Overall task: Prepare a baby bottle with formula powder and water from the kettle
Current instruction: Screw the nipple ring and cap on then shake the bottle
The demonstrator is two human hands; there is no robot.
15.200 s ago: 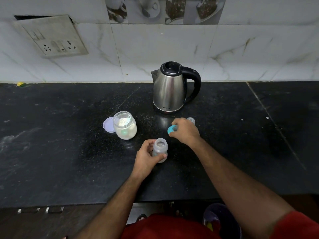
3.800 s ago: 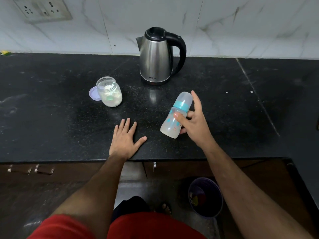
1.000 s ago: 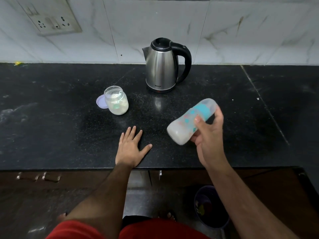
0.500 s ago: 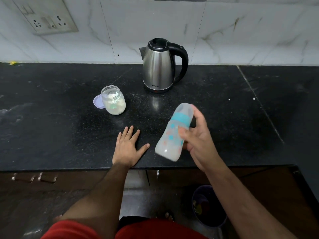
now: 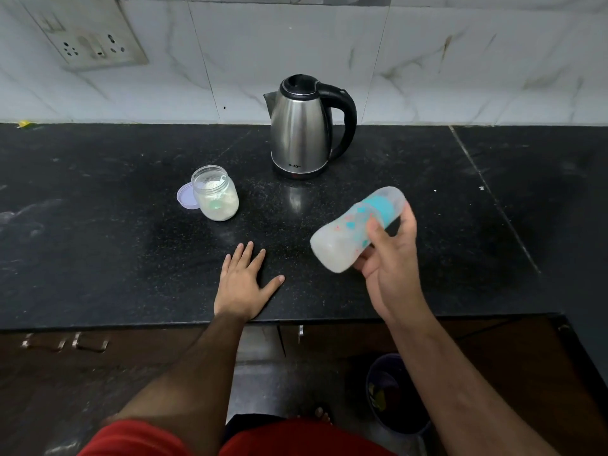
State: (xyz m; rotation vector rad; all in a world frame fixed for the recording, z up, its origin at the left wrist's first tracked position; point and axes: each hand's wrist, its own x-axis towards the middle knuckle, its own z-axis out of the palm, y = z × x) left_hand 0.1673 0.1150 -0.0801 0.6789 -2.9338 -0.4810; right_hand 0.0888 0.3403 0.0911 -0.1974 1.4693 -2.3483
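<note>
A black speckled stone desk (image 5: 98,258) fills the middle of the view, with pale smears toward 9 o'clock and a seam line running across its right part toward 3 o'clock. Behind it, at 12 o'clock, rises a wall of white marble-patterned tiles (image 5: 263,44). A grimy switch and socket plate (image 5: 88,37) is set in that wall at 11 o'clock. A small yellow scrap (image 5: 23,124) lies where desk meets wall at 10 o'clock. Below the desk's front edge, 2 metal cabinet handles (image 5: 62,342) show at 8 o'clock. A dark purple bucket (image 5: 391,390) stands on the floor at 5 o'clock, with something inside too dim to make out.
</note>
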